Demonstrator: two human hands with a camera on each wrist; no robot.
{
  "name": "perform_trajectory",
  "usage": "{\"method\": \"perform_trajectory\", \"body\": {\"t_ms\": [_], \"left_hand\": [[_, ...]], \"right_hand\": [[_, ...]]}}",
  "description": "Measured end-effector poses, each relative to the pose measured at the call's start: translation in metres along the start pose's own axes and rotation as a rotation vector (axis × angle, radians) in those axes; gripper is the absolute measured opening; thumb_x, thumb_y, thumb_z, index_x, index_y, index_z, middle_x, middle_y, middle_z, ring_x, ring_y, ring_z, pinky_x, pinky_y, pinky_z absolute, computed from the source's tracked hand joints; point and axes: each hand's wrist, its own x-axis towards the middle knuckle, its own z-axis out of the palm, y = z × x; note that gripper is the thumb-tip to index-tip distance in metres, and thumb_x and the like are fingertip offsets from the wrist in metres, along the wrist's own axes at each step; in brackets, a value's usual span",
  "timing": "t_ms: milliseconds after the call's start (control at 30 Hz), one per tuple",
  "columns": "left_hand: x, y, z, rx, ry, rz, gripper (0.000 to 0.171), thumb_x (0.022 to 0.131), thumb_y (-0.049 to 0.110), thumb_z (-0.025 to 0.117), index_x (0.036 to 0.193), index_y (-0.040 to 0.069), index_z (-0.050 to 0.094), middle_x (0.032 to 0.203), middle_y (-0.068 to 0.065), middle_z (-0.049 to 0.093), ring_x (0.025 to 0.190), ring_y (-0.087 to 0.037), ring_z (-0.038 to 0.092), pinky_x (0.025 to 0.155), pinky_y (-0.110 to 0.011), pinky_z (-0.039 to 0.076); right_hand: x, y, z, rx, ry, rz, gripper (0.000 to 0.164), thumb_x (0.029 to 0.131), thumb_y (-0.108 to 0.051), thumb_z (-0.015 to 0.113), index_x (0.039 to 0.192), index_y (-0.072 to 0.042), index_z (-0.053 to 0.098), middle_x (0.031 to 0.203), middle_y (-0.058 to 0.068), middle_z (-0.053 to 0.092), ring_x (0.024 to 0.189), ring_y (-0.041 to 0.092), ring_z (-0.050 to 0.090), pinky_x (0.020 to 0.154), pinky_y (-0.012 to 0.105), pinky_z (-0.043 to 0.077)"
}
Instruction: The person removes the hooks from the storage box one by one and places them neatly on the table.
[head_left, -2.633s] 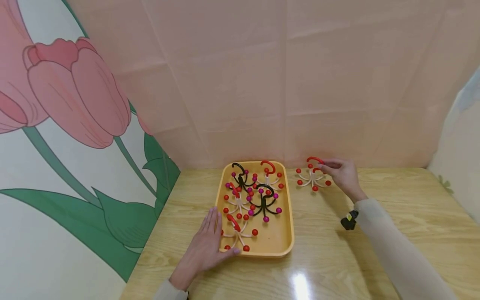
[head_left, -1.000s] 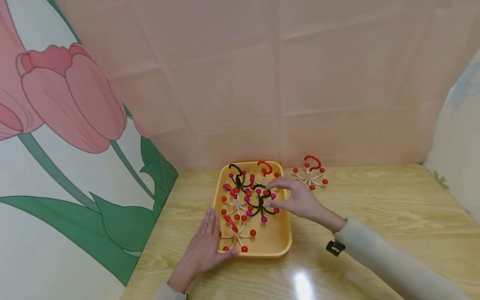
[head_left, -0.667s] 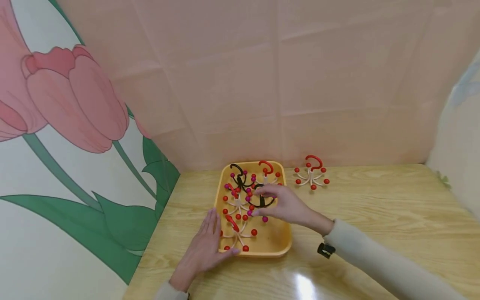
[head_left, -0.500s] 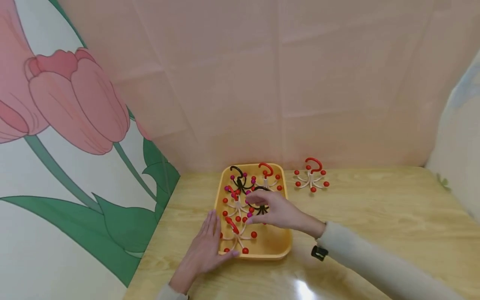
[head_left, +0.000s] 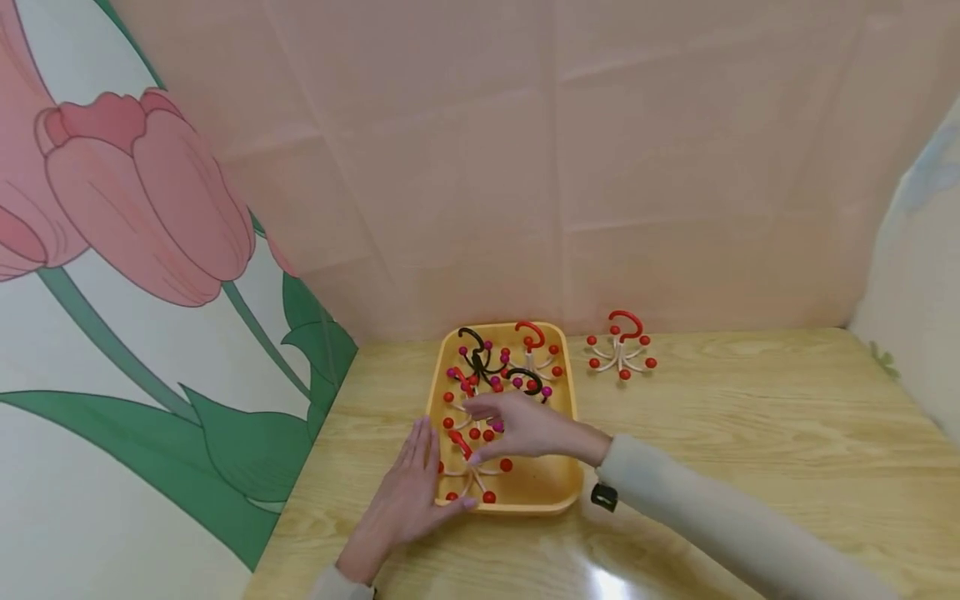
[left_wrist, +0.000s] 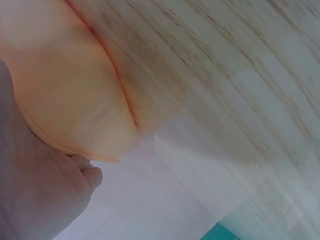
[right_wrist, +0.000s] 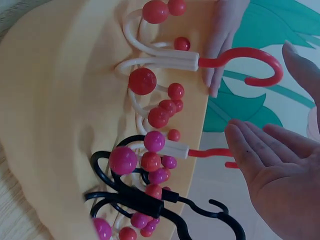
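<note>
My left hand (head_left: pixel 397 500) rests on the left and front edges of a yellow tray (head_left: pixel 547 483), fingers straight, thumb on the front rim. Inside the tray are several hook hangers with curved, ball-tipped arms, some white and red, some black and magenta. My right hand (head_left: pixel 528 427) hovers over the tray, thumb and fingers spread. Nearest to it is the front hanger (head_left: pixel 472 477), white with a red hook. In the right wrist view, that red hook (right_wrist: pixel 272 62) stands between thumb and fingers with gaps beside it. The right hand partly hides a black hanger (head_left: pixel 525 379).
One white hanger with a red hook (head_left: pixel 621 354) stands on the wooden table (head_left: pixel 750 400), right of the tray. A pink cloth backdrop (head_left: pixel 450 208) rises behind. At the left is a wall with painted tulips (head_left: pixel 150 200).
My right hand left the hanger standing on the table, came back over the tray, and moved left and nearer across the black hanger to the front one. The left hand stayed put.
</note>
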Motion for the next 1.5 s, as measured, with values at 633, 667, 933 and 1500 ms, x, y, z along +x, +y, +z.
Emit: {"method": "perform_trajectory", "body": {"t_ms": [633, 667, 933, 1500], "left_hand": [[0.0, 0.0, -0.002, -0.017, -0.012, 0.004, 0.122, 0.088, 0.089, 0.048, 0.167, 0.001, 0.017, 0.178, -0.02, -0.003, 0.167, -0.036, 0.0, 0.134, -0.051, 0.022], [0.0, 0.0, -0.001, -0.016, -0.012, 0.004, 0.123, 0.088, 0.089, 0.048, 0.167, 0.0, 0.017, 0.178, -0.02, -0.003, 0.167, -0.036, 0.0, 0.134, -0.05, 0.022], [0.0, 0.0, -0.002, -0.029, -0.007, -0.005, 0.122, 0.089, 0.088, 0.049, 0.167, 0.001, 0.017, 0.178, -0.02, -0.001, 0.167, -0.036, 0.0, 0.134, -0.051, 0.023], [0.0, 0.0, 0.001, -0.04, 0.003, -0.003, 0.122, 0.089, 0.088, 0.049, 0.167, 0.001, 0.015, 0.178, -0.018, -0.003, 0.167, -0.033, -0.003, 0.135, -0.049, 0.02]], "right_hand": [[0.012, -0.002, 0.012, 0.003, -0.069, 0.061, 0.048, 0.091, -0.024, 0.084, 0.133, -0.007, 0.072, 0.129, 0.008, 0.077, 0.114, 0.021, 0.076, 0.095, 0.032, 0.064], [0.012, -0.002, 0.012, 0.007, -0.07, 0.062, 0.046, 0.091, -0.024, 0.084, 0.132, -0.007, 0.073, 0.128, 0.008, 0.077, 0.112, 0.021, 0.077, 0.093, 0.031, 0.064], [0.011, 0.001, 0.012, 0.041, -0.069, 0.046, 0.034, 0.092, -0.015, 0.082, 0.125, -0.007, 0.077, 0.12, 0.009, 0.08, 0.105, 0.018, 0.079, 0.09, 0.03, 0.065], [0.009, 0.001, 0.015, 0.057, -0.012, 0.048, 0.025, 0.095, -0.01, 0.077, 0.12, -0.01, 0.08, 0.118, 0.01, 0.081, 0.103, 0.016, 0.08, 0.089, 0.029, 0.065]]}}
